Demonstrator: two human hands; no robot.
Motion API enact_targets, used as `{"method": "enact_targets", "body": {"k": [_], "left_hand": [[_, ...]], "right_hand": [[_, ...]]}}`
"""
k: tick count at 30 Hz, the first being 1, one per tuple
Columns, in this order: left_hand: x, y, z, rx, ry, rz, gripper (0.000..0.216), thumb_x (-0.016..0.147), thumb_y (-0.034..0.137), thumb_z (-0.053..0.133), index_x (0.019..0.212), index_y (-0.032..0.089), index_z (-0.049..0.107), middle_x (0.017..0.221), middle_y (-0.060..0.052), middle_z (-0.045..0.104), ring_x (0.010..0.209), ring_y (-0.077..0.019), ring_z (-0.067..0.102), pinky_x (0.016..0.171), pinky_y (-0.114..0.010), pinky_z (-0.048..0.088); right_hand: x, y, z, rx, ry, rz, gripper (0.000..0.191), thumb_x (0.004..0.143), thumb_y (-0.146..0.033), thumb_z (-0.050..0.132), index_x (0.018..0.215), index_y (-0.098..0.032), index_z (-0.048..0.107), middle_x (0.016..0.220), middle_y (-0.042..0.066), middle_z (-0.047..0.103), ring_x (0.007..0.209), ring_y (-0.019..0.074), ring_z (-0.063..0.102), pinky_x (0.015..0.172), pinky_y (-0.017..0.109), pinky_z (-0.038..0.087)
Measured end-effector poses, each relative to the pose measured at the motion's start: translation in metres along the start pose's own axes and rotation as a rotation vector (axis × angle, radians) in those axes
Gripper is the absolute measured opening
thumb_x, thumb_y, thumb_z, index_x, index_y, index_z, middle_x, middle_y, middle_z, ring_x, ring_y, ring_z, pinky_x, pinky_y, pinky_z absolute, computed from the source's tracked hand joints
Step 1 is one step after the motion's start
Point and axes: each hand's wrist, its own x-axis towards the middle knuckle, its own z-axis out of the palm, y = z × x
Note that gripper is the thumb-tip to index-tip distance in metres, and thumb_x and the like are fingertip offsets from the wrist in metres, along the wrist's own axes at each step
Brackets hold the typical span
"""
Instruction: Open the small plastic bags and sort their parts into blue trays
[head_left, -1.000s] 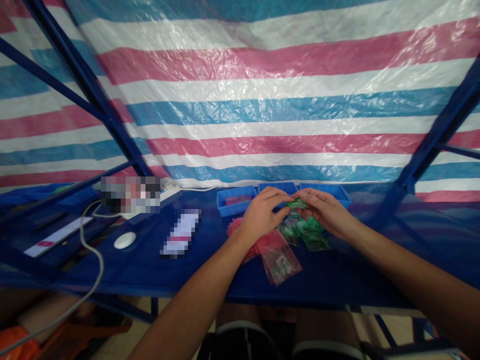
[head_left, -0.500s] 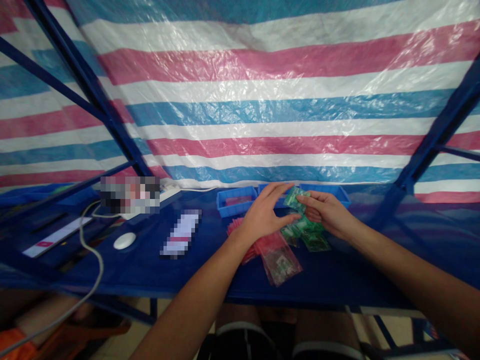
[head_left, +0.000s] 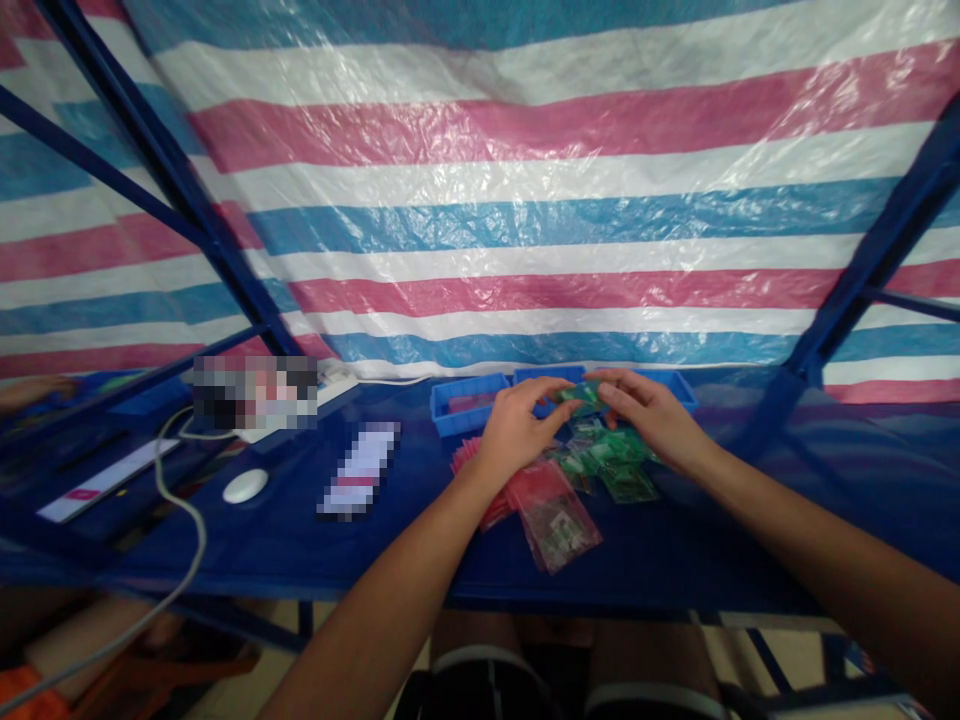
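In the head view, the left hand [head_left: 519, 428] is partly closed, thumb and fingertips pinching the left end of a small green packet [head_left: 582, 397]. The right hand [head_left: 654, 412], fingers curled, grips its other end. The packet is above a heap of green packets [head_left: 624, 470], beside red-tinted plastic bags [head_left: 556, 512] on the blue table [head_left: 420, 540].

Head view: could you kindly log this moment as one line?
left hand: holding green packet; right hand: holding same packet; nearby: green pile, pink packets, blue trays
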Motion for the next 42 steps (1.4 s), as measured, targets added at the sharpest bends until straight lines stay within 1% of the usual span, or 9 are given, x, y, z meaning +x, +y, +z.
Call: {"method": "enact_targets", "body": {"k": [3,6,12,15,21,28,33,37,42], "left_hand": [[-0.001,-0.001,0.001,-0.04,-0.039,-0.078,0.04,0.095,0.043,0.075,0.129,0.022,0.07,0.094,-0.003,0.081,0.082,-0.0187,0.076,0.082,-0.032,0.06],[-0.002,-0.005,0.003,-0.095,-0.108,-0.079,0.05,0.094,0.042,0.077,0.138,0.021,0.064,0.101,-0.005,0.082,0.09,-0.0199,0.078,0.087,-0.033,0.062],[-0.011,-0.014,0.009,0.046,-0.379,0.093,0.057,0.087,0.057,0.08,0.129,0.02,0.074,0.134,-0.013,0.074,0.126,-0.0288,0.07,0.114,-0.044,0.053],[-0.016,-0.017,0.012,0.118,-0.5,0.113,0.071,0.085,0.063,0.079,0.141,0.02,0.069,0.14,-0.015,0.07,0.13,-0.0311,0.068,0.117,-0.046,0.05],[-0.014,-0.025,0.012,0.111,-0.52,0.092,0.037,0.093,0.037,0.077,0.125,0.018,0.077,0.121,-0.012,0.077,0.11,-0.025,0.074,0.103,-0.04,0.057],[-0.008,-0.021,0.008,0.052,-0.293,0.057,0.044,0.09,0.012,0.074,0.133,0.021,0.071,0.128,-0.01,0.075,0.118,-0.0248,0.071,0.107,-0.043,0.055],[-0.001,-0.012,0.003,-0.046,-0.078,-0.002,0.051,0.091,0.011,0.072,0.14,0.024,0.066,0.123,-0.008,0.076,0.107,-0.0223,0.073,0.103,-0.043,0.057],[0.0,-0.012,0.006,-0.117,-0.044,-0.025,0.046,0.091,0.019,0.078,0.136,0.024,0.068,0.125,-0.01,0.074,0.101,-0.0211,0.075,0.093,-0.039,0.061],[-0.004,-0.011,0.011,-0.21,-0.087,-0.038,0.049,0.089,0.023,0.081,0.136,0.023,0.067,0.136,-0.014,0.068,0.104,-0.0214,0.077,0.078,-0.03,0.064]], "right_hand": [[0.002,0.002,-0.003,-0.106,-0.035,-0.082,0.038,0.084,-0.061,0.082,0.098,-0.025,0.079,0.094,0.003,0.073,0.079,0.0199,0.062,0.074,0.034,0.052],[0.007,0.006,-0.016,-0.163,0.04,-0.104,0.039,0.085,-0.062,0.081,0.095,-0.025,0.08,0.084,0.003,0.072,0.074,0.0207,0.062,0.072,0.036,0.052],[0.021,0.01,-0.068,-0.765,0.271,-0.423,0.035,0.101,-0.049,0.064,0.12,-0.026,0.082,0.11,0.011,0.075,0.094,0.0289,0.07,0.084,0.044,0.056],[0.025,0.018,-0.083,-0.971,0.217,-0.478,0.037,0.105,-0.041,0.056,0.126,-0.023,0.08,0.107,0.013,0.076,0.097,0.0305,0.071,0.091,0.046,0.056],[0.028,0.03,-0.081,-1.168,0.164,-0.505,0.039,0.106,-0.038,0.052,0.13,-0.025,0.079,0.111,0.014,0.075,0.107,0.0347,0.066,0.099,0.051,0.054],[0.024,0.023,-0.063,-1.054,0.145,-0.493,0.037,0.102,-0.051,0.061,0.117,-0.023,0.081,0.109,0.014,0.076,0.107,0.036,0.067,0.106,0.055,0.05],[0.011,0.008,-0.038,-0.788,0.082,-0.417,0.031,0.103,-0.05,0.061,0.117,-0.028,0.078,0.111,0.01,0.077,0.103,0.0332,0.071,0.098,0.052,0.055],[0.003,0.01,-0.018,-0.451,-0.076,-0.253,0.036,0.095,-0.053,0.073,0.123,-0.031,0.077,0.121,0.008,0.078,0.098,0.0303,0.074,0.089,0.048,0.06],[0.001,0.017,-0.005,-0.188,-0.168,-0.125,0.034,0.089,-0.056,0.078,0.11,-0.029,0.083,0.107,0.007,0.081,0.091,0.0278,0.074,0.085,0.044,0.06]]}}
